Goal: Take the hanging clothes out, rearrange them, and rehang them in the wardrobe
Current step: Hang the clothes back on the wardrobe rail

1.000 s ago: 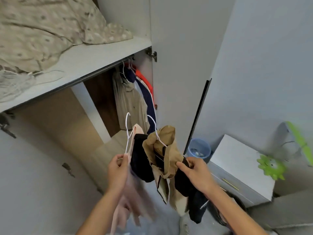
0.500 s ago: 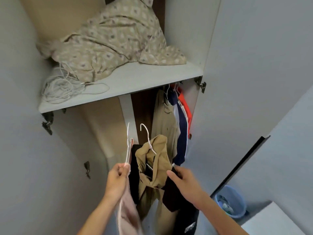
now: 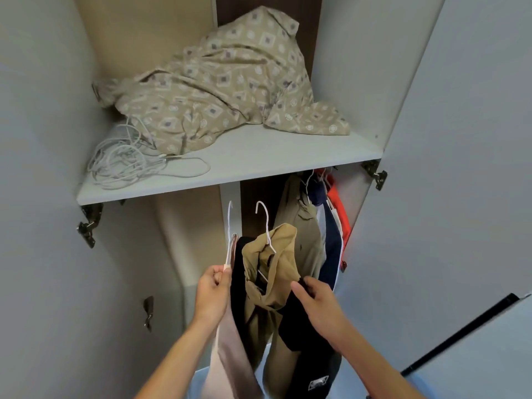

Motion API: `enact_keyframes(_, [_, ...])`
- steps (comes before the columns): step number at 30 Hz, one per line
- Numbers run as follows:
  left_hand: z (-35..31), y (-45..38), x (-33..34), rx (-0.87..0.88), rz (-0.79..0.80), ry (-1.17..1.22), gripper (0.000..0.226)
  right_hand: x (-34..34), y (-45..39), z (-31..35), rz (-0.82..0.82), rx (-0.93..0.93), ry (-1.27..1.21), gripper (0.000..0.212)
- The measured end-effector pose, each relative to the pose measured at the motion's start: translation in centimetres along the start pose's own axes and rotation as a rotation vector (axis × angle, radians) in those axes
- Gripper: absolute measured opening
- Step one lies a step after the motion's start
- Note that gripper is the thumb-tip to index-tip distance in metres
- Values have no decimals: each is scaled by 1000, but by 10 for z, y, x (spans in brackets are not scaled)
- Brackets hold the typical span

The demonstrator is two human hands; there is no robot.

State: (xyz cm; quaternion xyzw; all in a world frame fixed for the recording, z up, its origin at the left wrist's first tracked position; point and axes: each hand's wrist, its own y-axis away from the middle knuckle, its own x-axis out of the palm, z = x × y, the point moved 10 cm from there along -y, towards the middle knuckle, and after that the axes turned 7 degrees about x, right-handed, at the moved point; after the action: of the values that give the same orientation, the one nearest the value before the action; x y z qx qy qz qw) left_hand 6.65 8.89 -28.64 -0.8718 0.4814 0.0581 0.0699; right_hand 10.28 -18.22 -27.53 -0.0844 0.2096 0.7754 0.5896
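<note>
Hangered clothes [image 3: 270, 272] have risen toward the wardrobe [image 3: 224, 165]; left hand [image 3: 211, 295] pinches a white hanger [image 3: 229, 240], right hand [image 3: 313, 300] grips dark fabric, rehanging imminent.

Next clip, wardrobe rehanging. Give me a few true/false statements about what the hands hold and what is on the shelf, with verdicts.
1. The left hand pinches a white hanger. True.
2. The right hand is empty. False: it grips dark cloth beside the tan garment.
3. The shelf holds a patterned blanket and white cord. True.
4. No clothes hang under the shelf. False: hung clothes are at the right.
</note>
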Motion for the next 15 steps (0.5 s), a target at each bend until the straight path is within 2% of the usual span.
enact_keyframes(5, [9, -30, 22, 89, 29, 7, 12, 9, -38, -1, 55, -36, -11, 22])
enact_keyframes(15, [25, -91, 46, 208, -59, 29, 11, 2, -121, -13, -13, -205, -57, 40])
